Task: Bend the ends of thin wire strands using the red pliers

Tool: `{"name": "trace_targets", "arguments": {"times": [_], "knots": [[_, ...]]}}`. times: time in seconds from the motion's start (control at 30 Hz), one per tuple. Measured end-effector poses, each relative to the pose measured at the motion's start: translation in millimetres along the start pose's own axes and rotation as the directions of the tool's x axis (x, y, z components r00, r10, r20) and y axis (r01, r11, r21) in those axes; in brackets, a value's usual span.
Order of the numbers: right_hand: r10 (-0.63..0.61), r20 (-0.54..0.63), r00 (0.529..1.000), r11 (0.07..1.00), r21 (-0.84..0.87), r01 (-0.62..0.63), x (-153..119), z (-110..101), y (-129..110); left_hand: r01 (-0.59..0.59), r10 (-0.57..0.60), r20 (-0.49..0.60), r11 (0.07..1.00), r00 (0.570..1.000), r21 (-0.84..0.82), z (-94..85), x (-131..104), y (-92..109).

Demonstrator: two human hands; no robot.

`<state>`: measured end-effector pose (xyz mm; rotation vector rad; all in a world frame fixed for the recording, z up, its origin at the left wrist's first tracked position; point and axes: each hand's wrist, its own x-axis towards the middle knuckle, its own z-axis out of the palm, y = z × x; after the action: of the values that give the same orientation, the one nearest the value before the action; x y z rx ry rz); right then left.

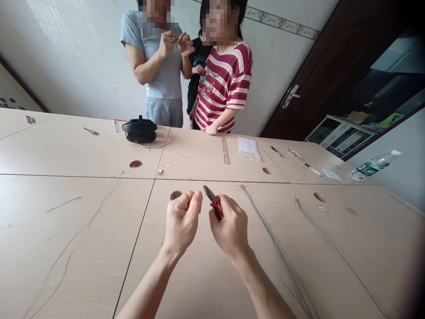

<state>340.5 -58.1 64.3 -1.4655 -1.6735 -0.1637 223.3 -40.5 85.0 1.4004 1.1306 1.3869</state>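
While both hands are raised above the pale, wood-look tabletop, the work with the thin wires seems under way rather than finished, though how much is complete cannot be told. Well to the left of the hands lies a short, dark, thin strand, and nearer to them a long, grey, loosely curving wire; both lie untouched, so they may be offcuts or pieces not yet dealt with. Just to the right of the hands, a slender, bluish-grey wire bundle with small gold-toned ends runs back toward the wearer, and farther right lies a second, thin, grey wire bundle with pale ends. Those two look gathered and set aside; whether their ends are finished is too small to judge.

The left hand is curled into a fist, its thumb pressed over the fingers, and anything inside is hidden. Near its thumb, just apart from it, are the tips of the small pliers with dark metal jaws and red-and-black handles. The right hand is wrapped firmly round those handles, the nose pointing up and leftward. The two hands do not touch each other.
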Motion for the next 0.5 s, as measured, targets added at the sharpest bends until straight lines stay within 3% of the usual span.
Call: {"name": "trace_targets", "arguments": {"times": [0.5], "knots": [[-0.012, 0.000, 1.000, 1.000, -0.001, 0.012, 4.0, -1.9, 3.2, -0.039, 0.039, -0.010, 0.999, 0.999, 0.038, -1.8, -1.2, -0.5]]}}
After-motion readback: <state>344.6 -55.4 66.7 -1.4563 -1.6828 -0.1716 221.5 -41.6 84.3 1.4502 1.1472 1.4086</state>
